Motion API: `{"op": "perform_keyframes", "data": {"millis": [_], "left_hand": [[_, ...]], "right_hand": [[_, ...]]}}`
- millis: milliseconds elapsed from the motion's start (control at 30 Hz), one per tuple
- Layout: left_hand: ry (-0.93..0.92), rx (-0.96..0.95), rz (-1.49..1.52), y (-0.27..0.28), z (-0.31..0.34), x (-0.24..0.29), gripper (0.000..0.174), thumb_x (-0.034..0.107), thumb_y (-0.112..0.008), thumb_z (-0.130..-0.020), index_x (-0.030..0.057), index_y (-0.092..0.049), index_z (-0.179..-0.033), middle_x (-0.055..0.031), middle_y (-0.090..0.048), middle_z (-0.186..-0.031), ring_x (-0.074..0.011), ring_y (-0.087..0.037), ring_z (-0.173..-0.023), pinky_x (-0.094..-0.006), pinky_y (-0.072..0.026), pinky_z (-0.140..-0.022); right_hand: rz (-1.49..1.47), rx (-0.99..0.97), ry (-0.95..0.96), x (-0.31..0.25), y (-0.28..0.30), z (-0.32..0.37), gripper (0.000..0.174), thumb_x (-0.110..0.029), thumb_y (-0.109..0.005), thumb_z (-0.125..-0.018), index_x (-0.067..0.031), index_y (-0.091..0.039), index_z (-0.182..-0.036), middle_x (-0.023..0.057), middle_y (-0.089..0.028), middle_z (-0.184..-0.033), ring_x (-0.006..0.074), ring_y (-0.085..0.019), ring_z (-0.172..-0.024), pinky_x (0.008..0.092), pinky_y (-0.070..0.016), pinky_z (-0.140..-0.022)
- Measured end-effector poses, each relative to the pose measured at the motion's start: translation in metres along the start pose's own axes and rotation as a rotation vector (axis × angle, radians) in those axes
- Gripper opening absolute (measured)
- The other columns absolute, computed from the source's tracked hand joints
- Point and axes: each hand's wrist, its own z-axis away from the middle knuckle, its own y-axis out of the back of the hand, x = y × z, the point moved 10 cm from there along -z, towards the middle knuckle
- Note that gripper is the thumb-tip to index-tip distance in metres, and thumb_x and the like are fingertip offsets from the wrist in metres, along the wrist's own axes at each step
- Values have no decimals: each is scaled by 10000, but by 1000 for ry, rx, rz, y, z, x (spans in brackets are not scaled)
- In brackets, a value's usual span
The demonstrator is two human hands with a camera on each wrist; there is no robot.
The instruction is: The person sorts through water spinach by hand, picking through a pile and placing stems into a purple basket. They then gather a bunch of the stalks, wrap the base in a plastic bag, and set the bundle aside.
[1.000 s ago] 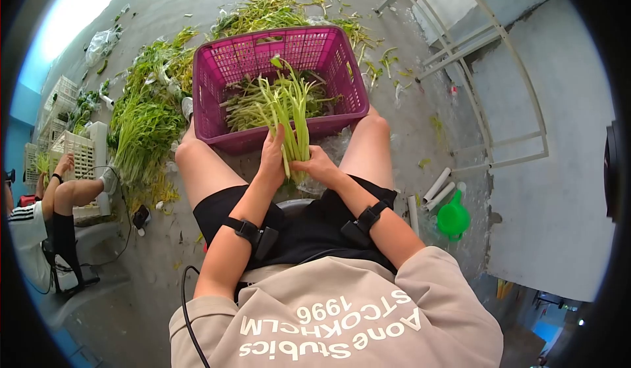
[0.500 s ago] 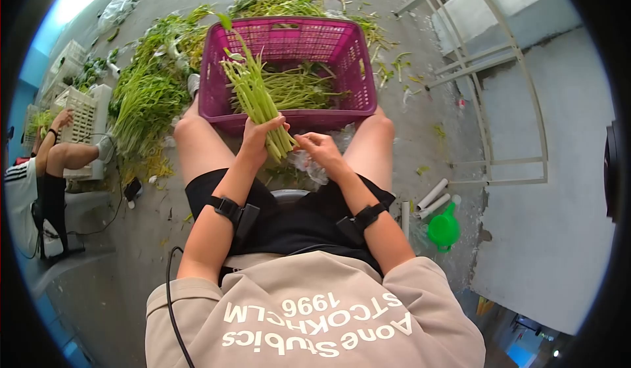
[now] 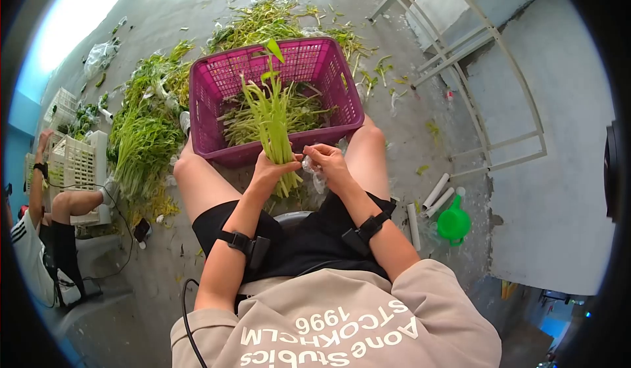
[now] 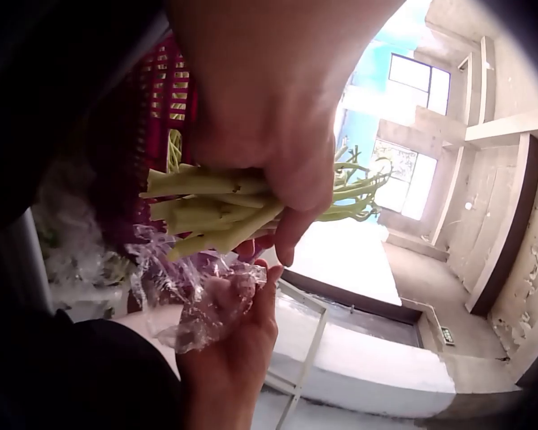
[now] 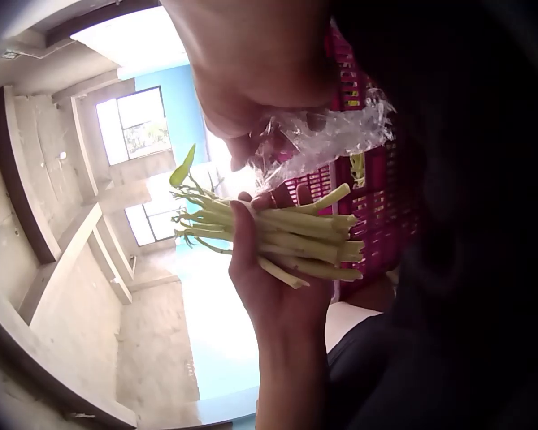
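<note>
My left hand [image 3: 268, 171] grips a bunch of pale green leafy stalks [image 3: 275, 121], its thumb across them near the cut ends. The tops of the bunch overlap the purple crate [image 3: 230, 69] in the head view, with one broad leaf sticking up. Close on the right, my right hand [image 3: 330, 166] pinches a crumpled piece of clear plastic film [image 5: 332, 139]. In the left wrist view the film hangs over the right fingers, just below the cut stalk ends [image 4: 197, 215]. More trimmed stalks [image 3: 302, 115] lie inside the crate.
Heaps of leafy greens [image 3: 141, 121] lie on the floor left of the crate, with scraps [image 3: 263, 23] behind it. A metal frame [image 3: 483, 92], white tubes [image 3: 437, 192] and a green plastic container [image 3: 453, 222] are at right. Another person [image 3: 49, 236] sits at far left by white crates [image 3: 73, 157].
The bunch first tilted left, then came back more upright in my left hand. My right hand has left the stalks and now holds the plastic film. The other person's arm has risen.
</note>
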Motion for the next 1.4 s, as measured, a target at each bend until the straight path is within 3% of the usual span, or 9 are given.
{"op": "perform_keyframes", "data": {"millis": [100, 300, 533, 567, 867, 900, 1067, 1267, 1400], "left_hand": [[-78, -68, -114, -12, 3, 2, 487, -32, -782, -743, -5, -545, -1167, -60, -676, -919, -174, -672, -908, -308, -531, -826], [-107, -10, -215, -5, 0, 1, 476, -41, -763, -736, -7, -541, -1155, -38, -647, -858, -143, -648, -793, -288, -523, -732], [-68, 29, -108, 7, 4, 11, 478, -51, -752, -721, -1, -524, -1138, -55, -646, -845, -151, -648, -742, -284, -515, -691], [-58, 37, -71, 10, 3, 10, 478, -53, -752, -719, -4, -525, -1136, -58, -645, -843, -155, -649, -735, -287, -515, -687], [86, -17, -25, 9, 2, -8, 393, -56, -743, -726, -18, -560, -1071, -72, -640, -804, -177, -649, -679, -317, -521, -652], [50, 13, -55, 8, 3, -3, 258, -36, -741, -721, -9, -598, -934, -77, -640, -764, -176, -645, -654, -317, -514, -620], [-24, 64, -73, 19, 1, -1, 350, -12, -743, -764, 1, -572, -1068, -63, -643, -826, -167, -647, -689, -306, -522, -638], [-61, 168, 0, 24, 4, 9, 373, 29, -726, -823, 21, -546, -1149, -54, -644, -848, -165, -650, -713, -305, -526, -640], [-39, 104, 93, 8, 10, -1, 382, 50, -739, -830, 20, -544, -1158, -65, -658, -878, -165, -657, -733, -299, -533, -661]], "right_hand": [[-48, 10, -13, 0, 2, -1, 209, -230, -742, -889, -25, -711, -910, 2, -626, -693, 51, -562, -606, 204, -411, -531], [-39, -1, -10, -1, 6, -4, 219, -226, -744, -888, -23, -691, -954, 5, -635, -691, 48, -554, -585, 198, -404, -522], [140, 8, 0, -19, -1, 4, 260, -196, -766, -863, -34, -682, -1047, -10, -664, -787, 31, -554, -632, 177, -383, -527], [206, -94, 14, -10, 0, -2, 276, -173, -778, -847, -30, -683, -1063, -15, -675, -837, 38, -590, -711, 182, -403, -566], [185, -118, 154, -28, -1, 1, 142, -177, -697, -924, -50, -639, -898, -31, -620, -738, 36, -544, -657, 207, -436, -606], [138, -133, 138, -28, -2, 2, 152, -201, -674, -942, -57, -627, -922, -11, -634, -746, 49, -555, -656, 212, -437, -599], [92, -87, 61, -25, 4, 2, 192, -263, -629, -972, -75, -598, -959, 33, -679, -765, 71, -572, -632, 214, -422, -555], [112, 193, 103, -24, 39, -3, 297, -359, -614, -972, -84, -637, -863, 75, -724, -800, 61, -605, -637, 216, -413, -525], [52, 174, 62, -22, 21, 12, 341, -379, -584, -986, -71, -683, -877, 52, -732, -875, 82, -643, -770, 235, -452, -588]]}}
